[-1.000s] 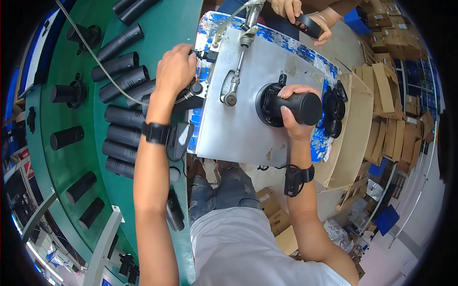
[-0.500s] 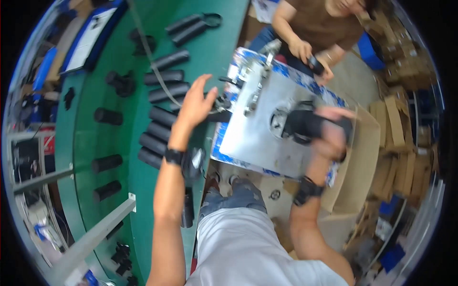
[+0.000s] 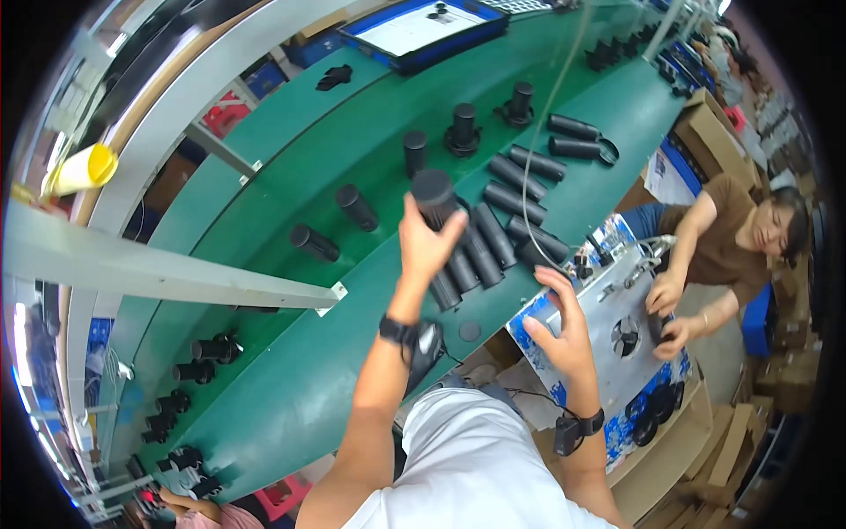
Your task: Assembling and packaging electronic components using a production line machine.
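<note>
My left hand is closed round a black cylinder, held upright above the green bench. Just below and to the right of it, several similar black cylinders lie side by side on the bench. My right hand is empty, its thumb and fingers apart, over the near left corner of a metal plate on a blue-and-white stand. A round hole with a dark fitting shows in that plate.
More black cylinders stand or lie along the bench's far side. A grey metal bar crosses at left, and a pale cable hangs over the bench. Across the plate, a co-worker's hands handle a dark part. A cardboard box sits at lower right.
My view has swung left toward the bench. The left hand, empty before, now holds a black cylinder. My right hand has left the black part it had at the plate and is now empty.
</note>
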